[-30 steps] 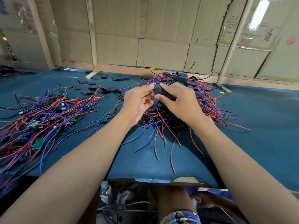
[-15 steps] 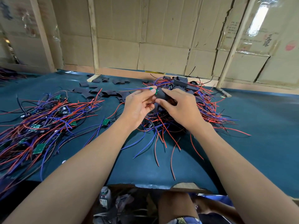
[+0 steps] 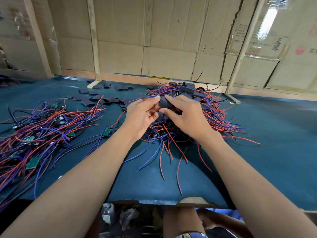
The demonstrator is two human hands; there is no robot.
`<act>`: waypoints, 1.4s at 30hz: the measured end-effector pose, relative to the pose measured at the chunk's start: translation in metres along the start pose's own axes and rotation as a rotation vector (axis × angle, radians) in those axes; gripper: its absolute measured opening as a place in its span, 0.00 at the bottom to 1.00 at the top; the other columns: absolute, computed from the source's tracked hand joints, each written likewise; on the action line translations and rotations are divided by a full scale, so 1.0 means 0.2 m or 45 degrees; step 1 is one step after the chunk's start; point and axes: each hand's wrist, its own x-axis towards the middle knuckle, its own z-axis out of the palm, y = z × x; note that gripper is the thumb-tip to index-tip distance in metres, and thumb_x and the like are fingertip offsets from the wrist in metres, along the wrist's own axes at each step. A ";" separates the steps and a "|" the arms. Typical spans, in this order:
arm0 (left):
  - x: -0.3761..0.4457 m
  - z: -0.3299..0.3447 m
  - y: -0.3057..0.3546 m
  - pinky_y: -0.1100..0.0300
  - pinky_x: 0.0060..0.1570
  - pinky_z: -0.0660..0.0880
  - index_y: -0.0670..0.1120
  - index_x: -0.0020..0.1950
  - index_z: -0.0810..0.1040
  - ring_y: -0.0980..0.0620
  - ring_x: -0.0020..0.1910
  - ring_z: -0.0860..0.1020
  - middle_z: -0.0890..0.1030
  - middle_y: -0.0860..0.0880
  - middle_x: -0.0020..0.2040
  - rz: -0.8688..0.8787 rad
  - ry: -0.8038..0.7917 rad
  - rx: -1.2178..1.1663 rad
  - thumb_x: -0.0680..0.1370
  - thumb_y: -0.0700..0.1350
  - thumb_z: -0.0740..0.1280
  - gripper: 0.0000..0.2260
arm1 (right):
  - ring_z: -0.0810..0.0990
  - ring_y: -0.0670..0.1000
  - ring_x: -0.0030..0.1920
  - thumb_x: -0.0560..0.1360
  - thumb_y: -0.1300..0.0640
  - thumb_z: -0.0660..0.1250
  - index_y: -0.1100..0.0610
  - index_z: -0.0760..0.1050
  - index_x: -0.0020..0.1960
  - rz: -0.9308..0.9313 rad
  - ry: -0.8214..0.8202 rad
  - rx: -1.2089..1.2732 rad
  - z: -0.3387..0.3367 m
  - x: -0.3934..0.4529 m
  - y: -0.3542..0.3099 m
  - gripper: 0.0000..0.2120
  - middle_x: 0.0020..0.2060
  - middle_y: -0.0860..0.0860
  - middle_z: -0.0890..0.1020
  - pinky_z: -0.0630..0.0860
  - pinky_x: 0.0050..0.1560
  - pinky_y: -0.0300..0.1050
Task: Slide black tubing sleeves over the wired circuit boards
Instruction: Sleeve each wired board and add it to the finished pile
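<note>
My left hand (image 3: 143,112) pinches a small green circuit board (image 3: 157,96) with red and blue wires trailing left, held above the table's middle. My right hand (image 3: 184,114) grips a black tubing sleeve (image 3: 164,103) whose open end meets the board; most of the board is hidden by my fingers and the sleeve. Under both hands lies a heap of sleeved boards with wires (image 3: 202,115). A pile of bare wired boards (image 3: 37,131) spreads at the left. Loose flat black sleeves (image 3: 96,98) are scattered at the back.
The blue-green table (image 3: 274,143) runs to a cardboard wall with wooden posts (image 3: 93,38) at the back. A torn front edge (image 3: 159,201) sits near my lap. Below it stand a bottle (image 3: 107,213) and clutter.
Both hands stay together at the same spot; the sleeve in my right hand has slid slightly further toward the board pinched by my left. The camera view shifted a little.
</note>
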 end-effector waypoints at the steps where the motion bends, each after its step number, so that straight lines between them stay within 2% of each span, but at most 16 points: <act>1: 0.00 0.00 0.00 0.61 0.34 0.73 0.44 0.42 0.78 0.52 0.33 0.77 0.79 0.46 0.35 0.000 -0.007 0.009 0.75 0.38 0.74 0.06 | 0.81 0.56 0.46 0.74 0.59 0.76 0.66 0.79 0.64 0.006 0.001 0.002 0.00 0.00 0.00 0.21 0.48 0.59 0.84 0.66 0.50 0.26; 4: -0.01 0.00 0.01 0.61 0.34 0.72 0.43 0.46 0.78 0.53 0.33 0.78 0.80 0.46 0.35 0.031 -0.033 0.038 0.75 0.37 0.73 0.05 | 0.82 0.58 0.45 0.76 0.59 0.75 0.65 0.80 0.64 0.011 0.009 0.011 0.00 0.00 0.00 0.19 0.46 0.60 0.83 0.70 0.49 0.36; 7: -0.01 0.01 0.01 0.61 0.34 0.72 0.41 0.48 0.79 0.53 0.34 0.78 0.80 0.46 0.36 0.074 -0.034 0.039 0.75 0.36 0.73 0.05 | 0.82 0.58 0.46 0.75 0.60 0.75 0.66 0.80 0.64 0.026 0.052 0.037 0.01 0.00 -0.01 0.19 0.46 0.60 0.83 0.73 0.49 0.41; 10: -0.01 0.00 0.01 0.60 0.34 0.72 0.42 0.44 0.81 0.51 0.35 0.77 0.80 0.45 0.35 0.118 -0.023 0.065 0.74 0.35 0.74 0.04 | 0.82 0.59 0.46 0.74 0.61 0.76 0.67 0.79 0.64 0.037 0.065 0.018 0.02 0.00 -0.01 0.20 0.47 0.61 0.83 0.74 0.49 0.44; 12: -0.01 0.00 0.00 0.59 0.35 0.73 0.44 0.40 0.83 0.50 0.36 0.78 0.81 0.44 0.36 0.149 -0.010 0.103 0.74 0.35 0.74 0.05 | 0.82 0.60 0.46 0.74 0.61 0.76 0.68 0.79 0.64 0.044 0.059 0.005 0.02 0.00 -0.01 0.21 0.47 0.62 0.83 0.74 0.49 0.44; 14: -0.01 0.00 0.00 0.59 0.35 0.73 0.44 0.41 0.84 0.51 0.37 0.79 0.81 0.44 0.37 0.161 -0.006 0.127 0.74 0.36 0.75 0.04 | 0.82 0.59 0.46 0.73 0.61 0.77 0.67 0.79 0.64 0.053 0.065 0.014 0.02 0.00 -0.01 0.21 0.47 0.62 0.83 0.73 0.49 0.43; 19: -0.02 0.01 -0.01 0.60 0.37 0.74 0.41 0.48 0.84 0.53 0.37 0.79 0.80 0.46 0.37 0.171 -0.006 0.099 0.76 0.38 0.73 0.03 | 0.82 0.56 0.50 0.72 0.61 0.77 0.67 0.79 0.64 0.087 0.110 0.038 0.01 0.01 0.00 0.22 0.50 0.60 0.84 0.66 0.53 0.25; 22: -0.02 0.01 -0.01 0.60 0.38 0.74 0.40 0.49 0.83 0.52 0.36 0.77 0.79 0.44 0.36 0.176 -0.013 0.071 0.76 0.39 0.73 0.04 | 0.83 0.58 0.47 0.71 0.62 0.78 0.68 0.79 0.63 0.066 0.101 0.020 0.04 0.01 -0.01 0.22 0.48 0.61 0.84 0.68 0.50 0.31; 27: -0.02 0.00 -0.01 0.59 0.38 0.71 0.46 0.45 0.86 0.52 0.39 0.80 0.81 0.47 0.36 0.203 -0.013 0.198 0.74 0.40 0.76 0.02 | 0.83 0.61 0.47 0.73 0.62 0.77 0.68 0.80 0.62 0.092 0.097 -0.032 0.05 0.01 -0.01 0.20 0.47 0.63 0.84 0.76 0.49 0.48; 34: 0.00 0.00 -0.02 0.58 0.35 0.73 0.40 0.47 0.84 0.47 0.40 0.78 0.82 0.44 0.37 0.329 0.027 0.294 0.74 0.39 0.75 0.04 | 0.81 0.63 0.51 0.76 0.60 0.74 0.67 0.78 0.66 0.084 0.010 -0.050 0.03 0.01 -0.01 0.20 0.51 0.64 0.83 0.76 0.52 0.56; 39: 0.00 0.01 -0.02 0.58 0.35 0.73 0.42 0.42 0.84 0.48 0.39 0.78 0.80 0.41 0.39 0.289 0.045 0.220 0.75 0.42 0.76 0.04 | 0.80 0.63 0.51 0.78 0.57 0.73 0.65 0.77 0.67 0.061 -0.035 -0.128 0.03 0.01 -0.02 0.21 0.50 0.62 0.81 0.75 0.51 0.53; 42: 0.00 0.01 -0.02 0.60 0.33 0.74 0.43 0.38 0.82 0.47 0.40 0.79 0.80 0.41 0.40 0.248 0.018 0.213 0.77 0.44 0.74 0.09 | 0.80 0.63 0.49 0.77 0.57 0.73 0.66 0.78 0.66 0.094 -0.028 -0.124 0.04 0.00 -0.02 0.21 0.48 0.63 0.81 0.75 0.49 0.53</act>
